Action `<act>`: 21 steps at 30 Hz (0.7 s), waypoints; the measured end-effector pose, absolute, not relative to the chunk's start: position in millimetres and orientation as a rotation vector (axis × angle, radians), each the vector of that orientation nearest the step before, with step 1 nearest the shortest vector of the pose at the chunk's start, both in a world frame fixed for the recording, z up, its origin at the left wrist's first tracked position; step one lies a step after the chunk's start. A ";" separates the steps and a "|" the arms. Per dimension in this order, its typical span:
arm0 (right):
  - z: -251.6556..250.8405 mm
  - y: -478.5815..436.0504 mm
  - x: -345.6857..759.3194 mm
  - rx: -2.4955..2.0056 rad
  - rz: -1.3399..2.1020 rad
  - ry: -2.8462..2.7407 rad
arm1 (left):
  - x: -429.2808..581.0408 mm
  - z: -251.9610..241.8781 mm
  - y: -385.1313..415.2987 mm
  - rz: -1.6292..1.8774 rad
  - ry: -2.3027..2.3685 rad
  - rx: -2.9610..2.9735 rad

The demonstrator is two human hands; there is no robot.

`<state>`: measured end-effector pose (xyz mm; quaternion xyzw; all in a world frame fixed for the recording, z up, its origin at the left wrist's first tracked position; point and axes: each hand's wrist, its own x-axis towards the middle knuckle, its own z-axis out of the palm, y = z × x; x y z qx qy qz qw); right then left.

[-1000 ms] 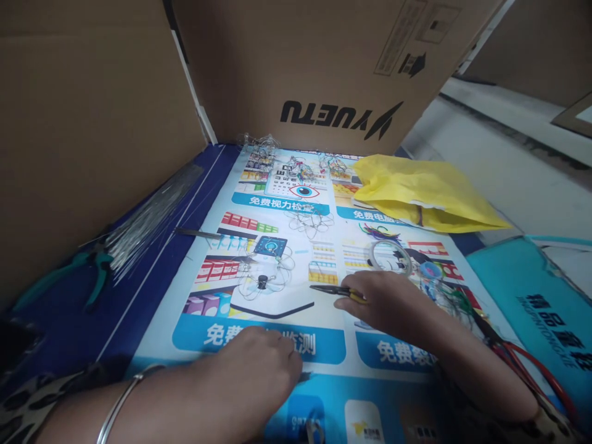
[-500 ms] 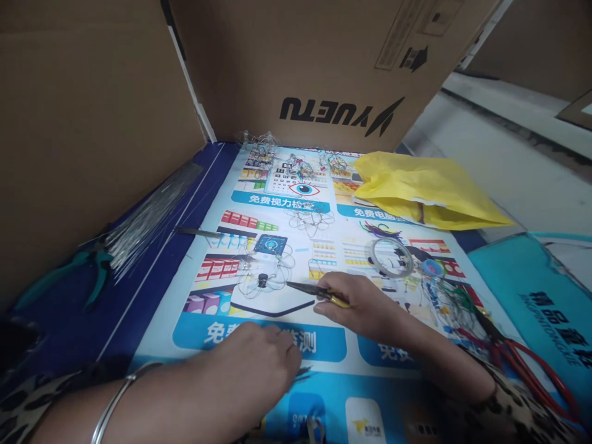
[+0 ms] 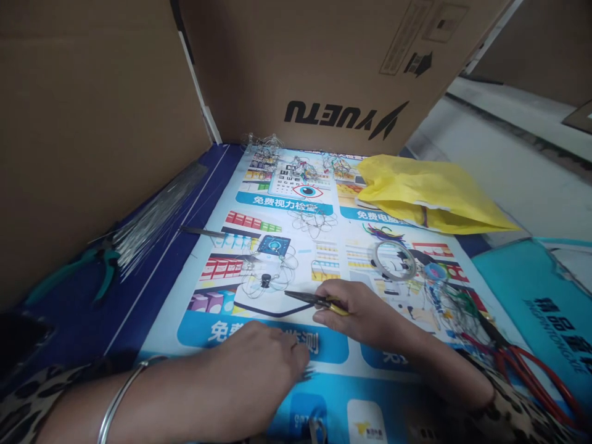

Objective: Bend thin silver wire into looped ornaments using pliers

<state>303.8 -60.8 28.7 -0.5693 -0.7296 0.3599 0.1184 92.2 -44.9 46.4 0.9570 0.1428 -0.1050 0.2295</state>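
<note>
In my right hand [image 3: 358,308] is a pair of needle-nose pliers [image 3: 303,298] with yellow handles, its dark jaws pointing left over the printed sheet. My left hand [image 3: 272,370] rests low in front with its fingers curled together. What these fingers hold, if anything, is hidden. Some short dark pieces [image 3: 308,373] lie at its fingertips. Beyond the pliers' tip are bent loops of thin wire [image 3: 282,283], shaped like petals. Another wire flower shape [image 3: 314,223] lies farther back.
A bundle of straight wires [image 3: 157,213] and teal-handled pliers [image 3: 108,271] lie left. At right are a tape roll [image 3: 393,260], tangled wire pieces [image 3: 456,308], red-handled scissors [image 3: 531,370], a yellow bag [image 3: 425,191] and a teal bag [image 3: 546,296]. Cardboard panels [image 3: 324,55] stand behind.
The view has shifted slightly. The pliers' tip has come down a little, away from the wire loops. My left hand keeps nearly the same place.
</note>
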 end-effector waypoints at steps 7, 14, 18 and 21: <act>29.0 -61.9 303.0 -1.555 1.242 -1.980 | 92.1 42.9 -35.7 -0.220 0.518 2.572; 27.2 -62.0 300.1 -1.419 1.495 -1.727 | 91.5 44.0 -19.9 -0.053 0.726 2.508; 20.4 -63.1 299.5 -1.372 1.544 -1.682 | 92.5 38.8 -17.2 -0.014 0.761 2.507; 19.3 -64.6 298.2 -1.407 1.484 -1.660 | 92.9 37.1 -15.2 0.007 0.772 2.443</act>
